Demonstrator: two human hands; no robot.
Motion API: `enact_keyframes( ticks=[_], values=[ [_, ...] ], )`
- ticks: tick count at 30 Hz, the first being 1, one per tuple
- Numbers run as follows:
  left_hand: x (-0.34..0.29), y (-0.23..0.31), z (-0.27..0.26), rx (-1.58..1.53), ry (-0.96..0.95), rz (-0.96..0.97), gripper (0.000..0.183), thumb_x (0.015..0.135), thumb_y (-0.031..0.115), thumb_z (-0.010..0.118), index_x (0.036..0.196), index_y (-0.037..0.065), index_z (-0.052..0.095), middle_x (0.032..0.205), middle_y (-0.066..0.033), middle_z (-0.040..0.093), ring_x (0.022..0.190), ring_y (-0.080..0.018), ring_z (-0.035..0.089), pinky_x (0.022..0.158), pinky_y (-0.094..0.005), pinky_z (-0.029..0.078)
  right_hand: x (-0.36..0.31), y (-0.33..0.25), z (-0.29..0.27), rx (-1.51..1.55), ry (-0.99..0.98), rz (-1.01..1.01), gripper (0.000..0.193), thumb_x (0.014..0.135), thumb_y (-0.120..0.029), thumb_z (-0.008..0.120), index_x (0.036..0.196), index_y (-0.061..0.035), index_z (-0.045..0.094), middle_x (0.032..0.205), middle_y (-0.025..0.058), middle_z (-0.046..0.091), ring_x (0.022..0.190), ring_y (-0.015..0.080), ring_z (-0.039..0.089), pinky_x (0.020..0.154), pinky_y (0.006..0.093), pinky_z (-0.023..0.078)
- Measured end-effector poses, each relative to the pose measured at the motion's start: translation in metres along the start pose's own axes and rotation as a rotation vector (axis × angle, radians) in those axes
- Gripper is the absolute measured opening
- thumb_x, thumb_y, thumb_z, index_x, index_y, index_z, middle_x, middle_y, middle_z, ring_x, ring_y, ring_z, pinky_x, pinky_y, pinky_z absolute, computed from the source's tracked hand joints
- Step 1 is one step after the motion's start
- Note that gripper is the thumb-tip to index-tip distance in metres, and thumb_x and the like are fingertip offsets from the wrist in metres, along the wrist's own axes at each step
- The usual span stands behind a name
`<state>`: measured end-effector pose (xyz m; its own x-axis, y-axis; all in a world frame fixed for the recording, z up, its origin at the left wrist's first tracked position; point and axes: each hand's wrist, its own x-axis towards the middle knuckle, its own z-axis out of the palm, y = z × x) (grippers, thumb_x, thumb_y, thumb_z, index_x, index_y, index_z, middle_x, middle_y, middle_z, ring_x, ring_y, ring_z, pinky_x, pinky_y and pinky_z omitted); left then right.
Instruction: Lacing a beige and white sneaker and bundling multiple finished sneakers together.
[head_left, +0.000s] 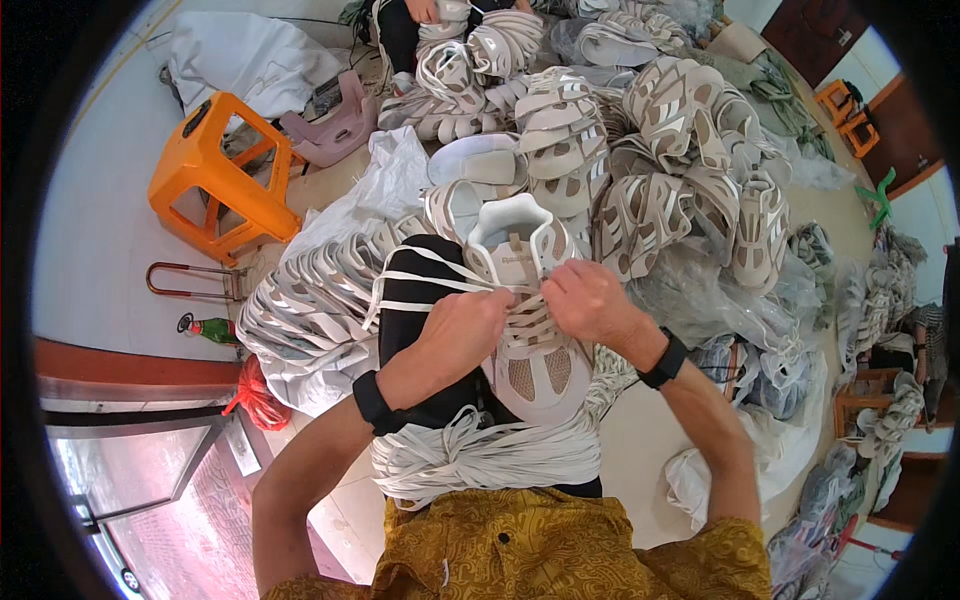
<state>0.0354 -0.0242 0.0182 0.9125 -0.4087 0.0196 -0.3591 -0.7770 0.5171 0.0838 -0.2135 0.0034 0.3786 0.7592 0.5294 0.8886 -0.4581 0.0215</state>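
A beige and white sneaker [543,385] rests on my lap, its toe toward me and its heel opening away. White shoelace [535,322] crosses through its lower eyelets. My left hand [478,318] is closed in a pinch on the lace beside the tongue, and loose lace strands [425,277] trail off to the left over my black trouser leg. At the upper eyelets on the other side, my right hand [588,300] pinches the lace, though its fingertips partly hide it. A thick bundle of white shoelaces [480,455] lies across my lap, nearest my body.
Rows of similar sneakers [315,300] lie at left, with tall stacks [670,190] ahead and to the right. An orange plastic stool [215,165] stands at far left near a green bottle [212,329] and a red bag [262,395]. Another person's hand [424,10] shows at the top.
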Motion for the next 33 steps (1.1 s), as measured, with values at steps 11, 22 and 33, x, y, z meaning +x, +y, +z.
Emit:
enact_keyframes(
  ticks=[11, 22, 33],
  values=[
    [0.031, 0.009, 0.002, 0.437, -0.009, 0.153, 0.015, 0.07, 0.012, 0.056, 0.079, 0.003, 0.049, 0.057, -0.0128, 0.055, 0.055, -0.03, 0.057, 0.048, -0.0374, 0.045, -0.021, -0.03, 0.032, 0.316, 0.512, 0.504, 0.008, 0.061, 0.001, 0.059, 0.067, -0.0015, 0.054, 0.065, 0.0083, 0.053, 0.061, 0.0229, 0.053, 0.052, 0.0314, 0.044],
    [0.039, -0.002, -0.054, -0.178, -0.241, -0.264, 0.018, 0.071, 0.015, 0.05, 0.069, -0.002, 0.055, 0.056, -0.0159, 0.054, 0.05, -0.025, 0.056, 0.047, -0.0351, 0.043, -0.035, -0.037, 0.036, 0.685, 0.546, 0.795, 0.011, 0.062, -0.002, 0.062, 0.072, -0.0008, 0.057, 0.072, 0.0072, 0.055, 0.065, 0.0232, 0.052, 0.057, 0.0294, 0.043],
    [0.012, -0.011, -0.164, -0.912, 0.127, -0.155, 0.026, 0.08, 0.012, 0.052, 0.103, 0.0, 0.048, 0.088, -0.0064, 0.054, 0.077, -0.0103, 0.053, 0.069, -0.021, 0.043, 0.044, -0.021, 0.013, 0.107, -0.071, 0.287, 0.041, 0.057, -0.008, 0.063, 0.097, -0.0041, 0.057, 0.067, 0.0062, 0.057, 0.07, 0.021, 0.053, 0.062, 0.0325, 0.041]
  ],
)
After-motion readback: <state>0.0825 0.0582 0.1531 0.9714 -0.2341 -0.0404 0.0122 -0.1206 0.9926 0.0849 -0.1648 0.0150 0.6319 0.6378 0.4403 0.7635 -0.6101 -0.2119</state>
